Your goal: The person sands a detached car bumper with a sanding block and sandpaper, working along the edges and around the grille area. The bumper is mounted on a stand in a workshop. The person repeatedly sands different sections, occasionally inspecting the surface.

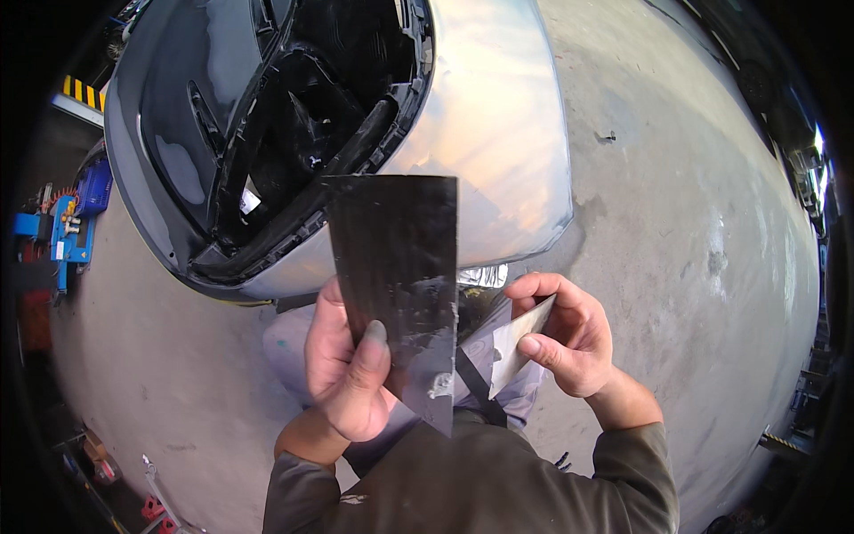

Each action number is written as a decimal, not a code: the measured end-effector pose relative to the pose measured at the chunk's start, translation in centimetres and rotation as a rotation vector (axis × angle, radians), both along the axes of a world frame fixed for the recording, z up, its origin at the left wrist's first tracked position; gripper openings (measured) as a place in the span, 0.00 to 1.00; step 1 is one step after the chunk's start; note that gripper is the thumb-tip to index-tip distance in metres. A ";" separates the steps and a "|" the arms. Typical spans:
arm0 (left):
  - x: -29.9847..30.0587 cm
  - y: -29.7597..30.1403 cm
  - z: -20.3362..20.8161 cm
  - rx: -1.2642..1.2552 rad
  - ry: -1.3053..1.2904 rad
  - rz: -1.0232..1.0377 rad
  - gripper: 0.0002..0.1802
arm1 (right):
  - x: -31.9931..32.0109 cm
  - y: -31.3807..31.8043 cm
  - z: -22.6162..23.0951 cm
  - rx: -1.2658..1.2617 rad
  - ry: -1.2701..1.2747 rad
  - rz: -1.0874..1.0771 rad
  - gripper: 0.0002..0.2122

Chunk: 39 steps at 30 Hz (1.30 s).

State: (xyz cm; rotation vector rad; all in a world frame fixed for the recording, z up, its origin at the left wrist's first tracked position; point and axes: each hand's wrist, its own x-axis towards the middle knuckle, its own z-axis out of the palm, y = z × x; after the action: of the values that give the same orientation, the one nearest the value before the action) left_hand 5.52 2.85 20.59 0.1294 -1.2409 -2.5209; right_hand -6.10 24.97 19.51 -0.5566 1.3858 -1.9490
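My left hand is closed on a dark, flat putty board, its thumb pressed across the front face. Thin grey smears and a small lump of putty lie on the board's lower right part. Between the thumb and bent fingers of my right hand is a thin, pale putty spreader, tilted, with a grey mark on its face. The spreader is just right of the board, apart from it. Beyond both hands stands a car bumper, pale on its right side, with a black open inner section.
Concrete floor spreads around the bumper. To the left are a blue machine and a yellow-and-black striped bar. Red-footed metal stands show at the lower left. A dark vehicle lines the right edge.
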 end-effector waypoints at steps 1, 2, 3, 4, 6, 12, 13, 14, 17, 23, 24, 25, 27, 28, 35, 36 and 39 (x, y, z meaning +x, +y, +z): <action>-0.5 -1.6 0.4 -0.126 0.075 0.067 0.19 | -0.6 0.0 0.0 -0.045 0.047 -0.036 0.19; -1.1 -3.2 0.8 -0.185 0.173 0.117 0.14 | -1.5 0.1 0.1 -0.187 0.119 -0.074 0.15; -2.0 -5.1 1.1 -0.273 0.234 0.182 0.13 | -2.0 0.1 0.5 -0.156 0.209 -0.195 0.09; -3.0 -7.6 1.4 -0.391 0.319 0.152 0.14 | -2.3 0.0 0.7 -0.161 0.363 -0.281 0.08; -4.8 -10.4 1.9 -0.418 0.295 0.298 0.21 | -3.7 -0.7 1.4 0.027 1.011 -0.314 0.10; -5.6 -12.2 4.4 -0.576 0.017 0.112 0.25 | -3.4 -6.6 1.5 0.319 1.946 -0.385 0.16; -5.7 -12.6 4.8 -0.595 -0.024 0.066 0.21 | -3.6 -7.5 1.2 0.329 2.007 -0.437 0.15; -5.7 -13.0 4.9 -0.591 -0.043 0.023 0.18 | -3.7 -8.3 0.9 0.325 1.992 -0.497 0.14; -6.1 -14.4 4.6 -0.515 0.004 -0.139 0.18 | -4.2 -9.9 0.2 0.346 2.041 -0.607 0.13; -5.1 -14.4 4.0 -0.391 -0.014 -0.163 0.16 | -5.1 -10.6 0.0 0.334 2.082 -0.667 0.17; -4.9 -14.2 4.1 -0.469 -0.034 -0.146 0.16 | -5.1 -10.7 -0.1 0.345 2.058 -0.661 0.17; -4.9 -14.1 4.1 -0.473 -0.035 -0.140 0.16 | -5.0 -10.7 -0.1 0.349 2.042 -0.653 0.17; -4.9 -13.7 4.1 -0.393 0.014 -0.174 0.15 | -4.8 -10.6 -0.3 0.359 2.026 -0.659 0.17; -4.9 -13.6 3.9 -0.360 0.023 -0.148 0.19 | -4.7 -10.3 -0.3 0.374 2.017 -0.652 0.16; -4.8 -12.7 3.6 -0.286 0.035 -0.074 0.31 | -4.4 -9.1 0.3 0.399 2.058 -0.655 0.17; -4.8 -12.7 3.6 -0.291 0.037 -0.074 0.30 | -4.7 -9.2 0.4 0.365 2.084 -0.672 0.17; -4.8 -12.8 3.6 -0.316 0.078 -0.100 0.29 | -5.4 -9.9 0.3 0.324 2.089 -0.674 0.17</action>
State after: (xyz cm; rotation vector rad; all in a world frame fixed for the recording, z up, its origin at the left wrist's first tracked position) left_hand 0.72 -9.94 24.20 -0.1069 -1.6276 -2.3463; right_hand -11.51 15.10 19.85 -2.5154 3.1701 -0.8191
